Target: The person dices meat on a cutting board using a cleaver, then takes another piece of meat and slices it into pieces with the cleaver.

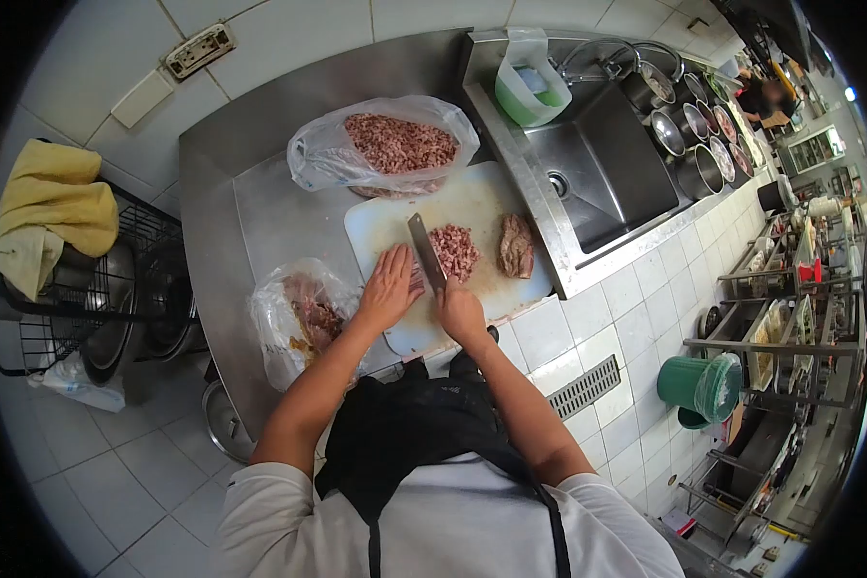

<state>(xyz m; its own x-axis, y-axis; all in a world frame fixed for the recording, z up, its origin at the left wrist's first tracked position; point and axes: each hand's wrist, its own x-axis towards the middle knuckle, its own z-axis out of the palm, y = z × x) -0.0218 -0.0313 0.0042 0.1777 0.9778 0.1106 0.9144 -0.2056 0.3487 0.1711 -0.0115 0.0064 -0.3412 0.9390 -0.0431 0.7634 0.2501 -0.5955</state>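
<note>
My right hand grips the handle of a cleaver, its broad blade standing over a white cutting board. Left of the blade, my left hand lies on a piece of meat with its fingers pressed together, holding it down. Diced meat is heaped just right of the blade. A larger browned chunk of meat rests near the board's right edge. Behind the board, an open plastic bag holds a mound of diced meat. Another plastic bag with meat pieces lies to the left.
Right of the counter is a steel sink with a green-and-white container at its back corner. Several metal pots line its far side. A wire rack with a yellow cloth stands left. Further right is a green bin.
</note>
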